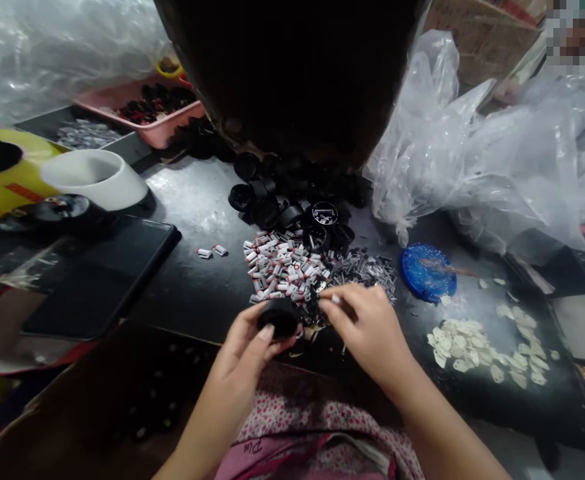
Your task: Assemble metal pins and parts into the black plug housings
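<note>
A round black plastic housing point(278, 313), hollow and tilted with its opening towards me, sits in my left hand point(242, 350). The thumb lies on its rim and the fingers wrap around its far side. My right hand point(365, 327) is a little apart from it, thumb and forefinger pinched together; what they hold is too small to make out. Just beyond both hands lies a heap of small white cylinders point(287, 267) with red ends. Beside it is a pile of small grey metal pieces point(369, 267). More black housings point(267, 210) stand behind the heap, some with metal inside.
At right are a blue lid point(428, 272) with a stick on it and scattered pale flat pieces point(459, 340). Clear plastic bags point(422, 147) hang behind. A phone point(107, 273), a white ring point(97, 180) and a pink tray point(159, 130) are at left.
</note>
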Action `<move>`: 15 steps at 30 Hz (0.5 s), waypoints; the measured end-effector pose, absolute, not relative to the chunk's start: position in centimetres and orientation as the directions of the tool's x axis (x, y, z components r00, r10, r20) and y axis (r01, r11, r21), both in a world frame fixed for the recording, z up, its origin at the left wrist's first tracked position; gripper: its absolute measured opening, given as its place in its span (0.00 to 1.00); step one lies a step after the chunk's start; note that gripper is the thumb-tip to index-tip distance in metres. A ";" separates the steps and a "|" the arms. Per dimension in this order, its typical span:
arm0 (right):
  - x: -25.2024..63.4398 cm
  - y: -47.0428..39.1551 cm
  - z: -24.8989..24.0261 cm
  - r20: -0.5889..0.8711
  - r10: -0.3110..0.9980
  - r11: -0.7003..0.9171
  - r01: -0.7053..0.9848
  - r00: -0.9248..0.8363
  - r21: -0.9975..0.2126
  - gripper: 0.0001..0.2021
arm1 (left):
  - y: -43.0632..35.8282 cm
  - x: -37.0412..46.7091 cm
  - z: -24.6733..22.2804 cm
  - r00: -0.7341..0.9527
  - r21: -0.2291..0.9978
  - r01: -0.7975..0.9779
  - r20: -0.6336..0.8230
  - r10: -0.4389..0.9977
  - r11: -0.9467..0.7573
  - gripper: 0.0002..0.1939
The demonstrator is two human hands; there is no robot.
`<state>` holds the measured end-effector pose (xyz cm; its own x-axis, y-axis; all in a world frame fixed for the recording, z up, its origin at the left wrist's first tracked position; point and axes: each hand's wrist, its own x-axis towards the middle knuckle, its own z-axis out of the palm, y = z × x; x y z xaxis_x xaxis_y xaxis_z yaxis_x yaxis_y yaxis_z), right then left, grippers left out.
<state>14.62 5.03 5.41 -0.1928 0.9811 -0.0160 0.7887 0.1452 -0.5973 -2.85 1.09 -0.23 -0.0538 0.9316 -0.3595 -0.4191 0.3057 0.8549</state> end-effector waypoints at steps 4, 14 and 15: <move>12.7 8.5 5.0 -0.001 0.973 0.226 0.950 -0.231 -0.217 0.11 | 1.5 -2.9 0.0 -0.098 0.788 -0.539 -0.410 0.907 0.297 0.14; 13.6 7.9 4.5 -0.022 0.964 0.238 0.901 -0.264 -0.363 0.07 | 1.8 -2.4 0.6 -0.067 0.692 -0.659 -0.446 0.893 0.296 0.12; 13.9 7.3 4.6 -0.019 0.965 0.223 0.862 -0.260 -0.455 0.06 | 1.8 -2.2 0.7 -0.047 0.671 -0.677 -0.447 0.893 0.301 0.11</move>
<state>13.90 7.32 4.63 -0.2600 0.9654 -0.0187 0.8621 0.2233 -0.4549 -2.22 1.80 0.72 -0.0465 0.8932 -0.4473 -0.6773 0.3009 0.6713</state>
